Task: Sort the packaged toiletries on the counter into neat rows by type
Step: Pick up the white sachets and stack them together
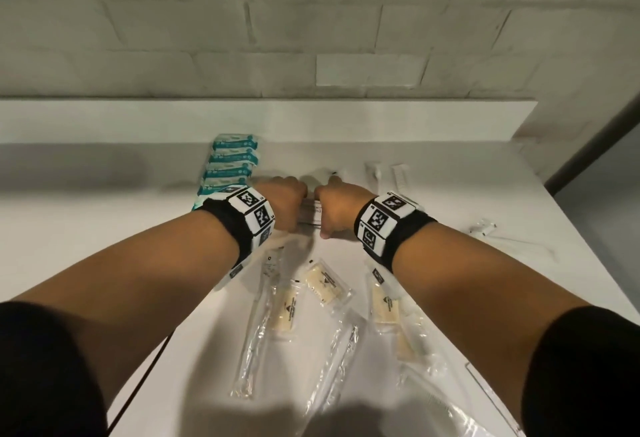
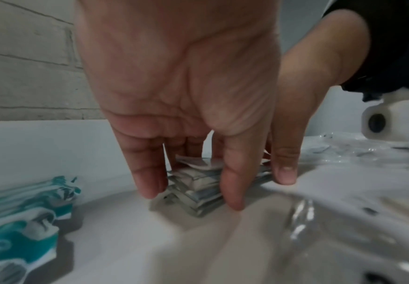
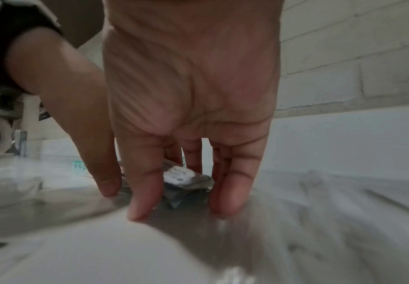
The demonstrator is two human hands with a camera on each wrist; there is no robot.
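A small stack of flat white sachets sits on the white counter, at mid depth. My left hand and right hand meet over it. In the left wrist view the left hand points straight fingers down around the sachet stack, fingertips at the counter, thumb on the near side. The right wrist view shows the right hand straddling the same stack with straight fingers. A row of teal packets runs along the left of my left hand.
Clear-wrapped toothbrushes and cream soap bars lie loose on the near counter. White combs lie at the back right, and a small white item further right. The counter's raised back ledge meets a tiled wall.
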